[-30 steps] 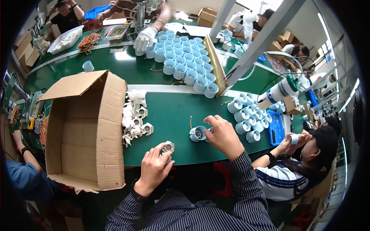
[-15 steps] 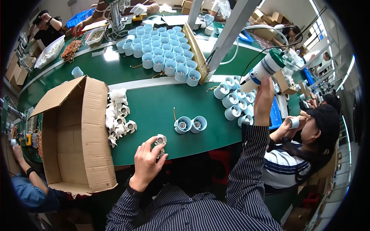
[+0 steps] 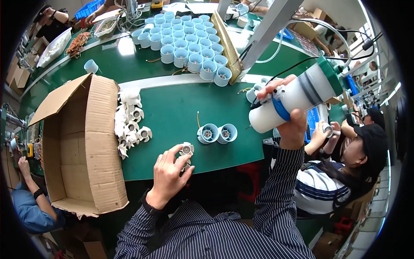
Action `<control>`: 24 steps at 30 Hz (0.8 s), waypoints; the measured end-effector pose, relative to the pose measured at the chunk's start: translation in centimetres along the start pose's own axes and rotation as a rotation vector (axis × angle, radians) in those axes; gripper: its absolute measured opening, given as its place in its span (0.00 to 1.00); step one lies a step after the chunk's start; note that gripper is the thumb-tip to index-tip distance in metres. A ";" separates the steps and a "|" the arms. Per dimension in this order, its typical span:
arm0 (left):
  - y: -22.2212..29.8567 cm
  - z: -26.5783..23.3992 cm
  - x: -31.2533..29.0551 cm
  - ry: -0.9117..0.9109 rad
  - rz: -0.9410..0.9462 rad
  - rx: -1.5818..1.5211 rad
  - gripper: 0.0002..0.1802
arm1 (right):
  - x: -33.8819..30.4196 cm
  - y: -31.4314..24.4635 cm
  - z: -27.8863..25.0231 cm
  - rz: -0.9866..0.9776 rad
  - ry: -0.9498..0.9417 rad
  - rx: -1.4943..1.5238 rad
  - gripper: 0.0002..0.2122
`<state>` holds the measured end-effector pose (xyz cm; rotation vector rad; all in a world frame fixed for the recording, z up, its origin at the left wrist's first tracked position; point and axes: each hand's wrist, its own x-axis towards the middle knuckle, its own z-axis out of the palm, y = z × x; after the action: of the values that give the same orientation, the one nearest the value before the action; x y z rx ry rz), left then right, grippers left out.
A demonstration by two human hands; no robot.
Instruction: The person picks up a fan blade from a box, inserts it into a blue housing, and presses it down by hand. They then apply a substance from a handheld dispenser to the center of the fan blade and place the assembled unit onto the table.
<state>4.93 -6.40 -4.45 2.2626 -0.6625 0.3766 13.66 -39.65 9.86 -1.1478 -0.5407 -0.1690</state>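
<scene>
Cylindrical tool [image 3: 298, 91], white, is gripped by the right hand [image 3: 294, 129], raised right of two blue cups [image 3: 208, 133]. Left hand [image 3: 169, 175] is narrow around small fan wheels [image 3: 186, 149] by the near edge of the green bench [image 3: 168, 103]. Apparent step: positioning the tool; moving left would call for clearing cup rims. Open room lies far of the cups; a carton [image 3: 105, 151] bounds the left.

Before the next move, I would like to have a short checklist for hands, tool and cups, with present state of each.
1. Right hand gripping the white tool: ok.
2. Left hand on the white fan wheels: ok.
3. Two near blue cups with open ends up: ok.
4. Tool tip over a cup: not ok, it appears right of both.
5. Tool switched on: cannot tell.
</scene>
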 end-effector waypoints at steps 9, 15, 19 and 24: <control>-0.3 0.4 -0.3 -0.001 -0.027 0.012 0.22 | -2.7 4.9 2.1 0.178 0.152 -0.240 0.29; -0.3 0.8 -0.3 -0.001 -0.029 0.021 0.22 | -4.1 7.1 1.4 0.109 0.178 -0.233 0.27; -0.5 0.8 -0.4 0.011 -0.019 0.030 0.22 | -4.2 7.3 1.2 0.095 0.185 -0.237 0.27; -0.5 0.8 -0.3 0.008 -0.022 0.029 0.22 | -4.4 7.4 1.2 0.083 0.192 -0.242 0.26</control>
<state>5.00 -6.58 -5.38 2.2925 -0.6306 0.3867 12.44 -36.13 2.03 -1.3708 -0.3069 -0.2760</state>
